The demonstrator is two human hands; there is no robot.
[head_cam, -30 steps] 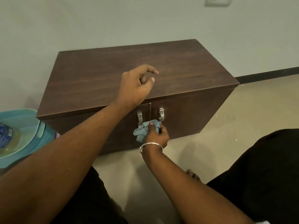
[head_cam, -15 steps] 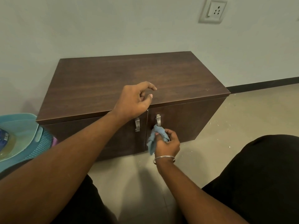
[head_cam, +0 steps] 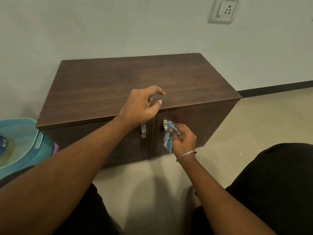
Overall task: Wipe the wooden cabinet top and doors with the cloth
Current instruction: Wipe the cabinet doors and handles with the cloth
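A low dark wooden cabinet (head_cam: 118, 82) stands against the wall, with two doors and metal handles. My right hand (head_cam: 183, 141) grips a small blue cloth (head_cam: 168, 141) and presses it against the right door's handle (head_cam: 164, 125). The left door's handle (head_cam: 143, 131) is bare. My left hand (head_cam: 141, 106) hovers at the front edge of the top, fingers loosely curled and apart, holding nothing. Both doors look closed.
A teal plastic basket (head_cam: 33, 143) with a bottle inside sits on the floor at the left of the cabinet. A wall socket (head_cam: 224, 11) is up on the right. My dark-clothed knees fill the lower corners; pale floor lies between.
The cloth hand has moved from between the two handles to the right door's handle and risen slightly. My left hand stays over the top's front edge. The camera has tilted up.
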